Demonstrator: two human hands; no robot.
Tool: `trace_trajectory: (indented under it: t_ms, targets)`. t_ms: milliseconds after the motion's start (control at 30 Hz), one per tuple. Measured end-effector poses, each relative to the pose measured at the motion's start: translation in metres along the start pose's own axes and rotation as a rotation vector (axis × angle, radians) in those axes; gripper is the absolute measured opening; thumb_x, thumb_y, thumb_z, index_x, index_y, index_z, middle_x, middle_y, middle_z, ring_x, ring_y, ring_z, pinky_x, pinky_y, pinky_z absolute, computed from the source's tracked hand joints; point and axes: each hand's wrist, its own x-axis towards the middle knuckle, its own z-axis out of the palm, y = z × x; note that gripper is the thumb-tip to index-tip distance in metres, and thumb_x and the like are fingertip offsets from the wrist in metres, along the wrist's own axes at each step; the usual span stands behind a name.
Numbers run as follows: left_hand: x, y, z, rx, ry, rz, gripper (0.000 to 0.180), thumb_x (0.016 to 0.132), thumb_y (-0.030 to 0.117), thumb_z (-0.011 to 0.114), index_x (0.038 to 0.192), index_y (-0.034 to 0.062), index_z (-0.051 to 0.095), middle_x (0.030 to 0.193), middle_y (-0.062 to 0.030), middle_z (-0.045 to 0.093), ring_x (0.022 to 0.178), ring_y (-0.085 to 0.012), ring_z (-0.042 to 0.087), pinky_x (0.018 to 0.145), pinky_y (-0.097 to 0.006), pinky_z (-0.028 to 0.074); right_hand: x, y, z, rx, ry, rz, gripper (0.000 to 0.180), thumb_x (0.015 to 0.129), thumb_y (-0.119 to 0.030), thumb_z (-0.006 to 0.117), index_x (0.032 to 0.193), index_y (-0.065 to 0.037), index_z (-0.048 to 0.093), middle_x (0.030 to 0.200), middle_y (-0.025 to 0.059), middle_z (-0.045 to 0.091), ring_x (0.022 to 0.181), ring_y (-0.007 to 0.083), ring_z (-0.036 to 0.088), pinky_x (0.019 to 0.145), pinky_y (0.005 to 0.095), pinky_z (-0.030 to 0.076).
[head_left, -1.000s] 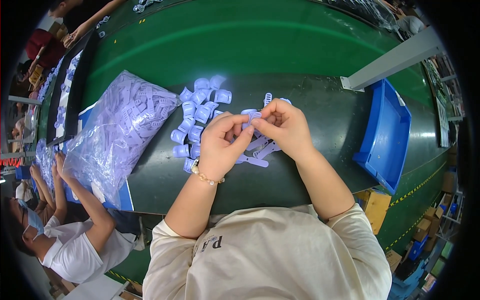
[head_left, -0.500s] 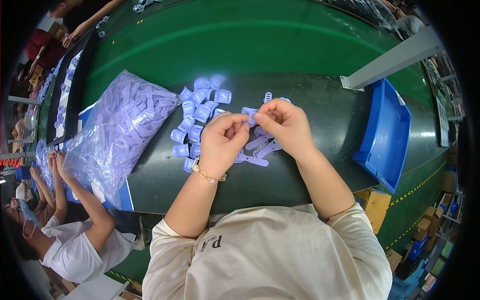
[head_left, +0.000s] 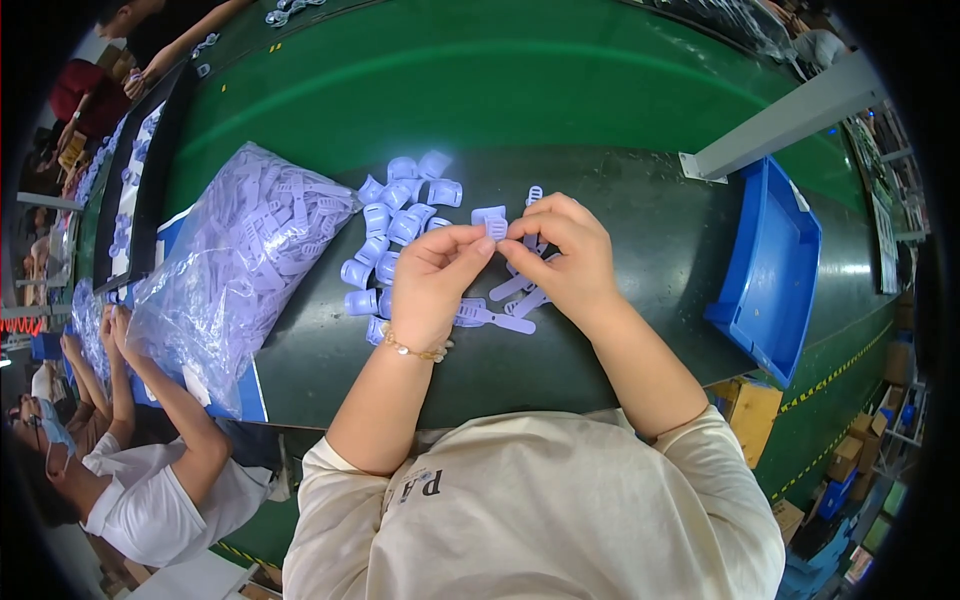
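Observation:
Between my fingertips, a small lavender curved plastic piece [head_left: 490,217] with a slotted part is held up off the dark bench. My left hand [head_left: 435,280] pinches its lower left side with thumb and forefinger. From the other side, my right hand [head_left: 572,250] pinches its lower right edge. Loose lavender slotted straps [head_left: 508,321] lie under and beside my hands, partly covered by them. To the left, several curved lavender pieces [head_left: 405,225] are scattered in a loose group. Whether a strap is threaded through the held piece is too small to tell.
A big clear bag [head_left: 255,240] full of lavender straps rests on the left. At the right stands a blue plastic bin [head_left: 775,270] beside a grey metal post [head_left: 790,115]. A green belt [head_left: 480,80] runs behind the bench. Another person [head_left: 170,470] works at the far left.
Both hands have turned slightly, and the lavender piece now shows more of its face above my fingertips. My left hand has shifted a little left, uncovering more of the straps.

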Motion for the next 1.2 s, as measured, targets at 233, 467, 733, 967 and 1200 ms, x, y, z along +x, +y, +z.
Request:
trace_trajectory:
  t_ms: [233, 467, 733, 967, 1200]
  targets:
    - [-0.001, -0.010, 0.004, 0.389, 0.049, 0.137, 0.014, 0.084, 0.011, 0.071, 0.090, -0.0005, 0.066, 0.078, -0.0018, 0.064, 0.066, -0.0065, 0.057, 0.061, -0.022, 0.047, -0.006, -0.001, 0.003, -0.042, 0.049, -0.008, 0.016, 0.067, -0.003, 0.077, 0.078, -0.005, 0.065, 0.084, 0.0079, 0.061, 0.074, 0.0219, 0.059, 0.064, 0.0304, 0.047]
    - [-0.009, -0.004, 0.005, 0.468, 0.073, 0.272, 0.012, 0.083, 0.010, 0.073, 0.083, 0.0024, 0.064, 0.075, 0.0001, 0.056, 0.060, -0.0053, 0.048, 0.055, -0.022, 0.041, -0.013, -0.004, 0.009, -0.018, 0.057, 0.035, 0.016, 0.066, 0.004, 0.073, 0.078, -0.002, 0.063, 0.082, 0.0068, 0.059, 0.070, 0.0171, 0.054, 0.060, 0.0265, 0.043]
    - [-0.005, 0.002, 0.004, 0.473, 0.070, 0.292, 0.011, 0.082, 0.011, 0.073, 0.084, 0.0024, 0.066, 0.072, -0.0003, 0.056, 0.059, -0.0066, 0.047, 0.054, -0.024, 0.040, -0.011, 0.003, 0.010, 0.078, 0.019, 0.092, 0.013, 0.071, 0.005, 0.070, 0.081, 0.000, 0.063, 0.086, 0.0049, 0.057, 0.071, 0.0118, 0.050, 0.060, 0.0227, 0.040]
    - [-0.003, -0.001, 0.004, 0.418, 0.050, 0.272, 0.011, 0.084, 0.012, 0.072, 0.087, 0.0021, 0.067, 0.072, 0.0010, 0.057, 0.058, -0.0052, 0.046, 0.053, -0.023, 0.039, -0.012, 0.005, 0.009, 0.230, -0.015, 0.172, 0.013, 0.073, 0.006, 0.069, 0.083, 0.000, 0.063, 0.089, 0.0027, 0.054, 0.071, 0.0081, 0.044, 0.061, 0.0196, 0.036]
    - [-0.001, -0.002, 0.002, 0.038, -0.062, 0.044, 0.013, 0.089, 0.014, 0.068, 0.091, 0.0010, 0.067, 0.074, 0.0035, 0.061, 0.063, -0.0006, 0.047, 0.054, -0.019, 0.039, -0.013, 0.004, 0.004, 0.267, -0.081, 0.164, 0.009, 0.080, 0.009, 0.062, 0.086, 0.002, 0.059, 0.093, 0.0031, 0.050, 0.077, 0.0077, 0.045, 0.066, 0.0188, 0.037]
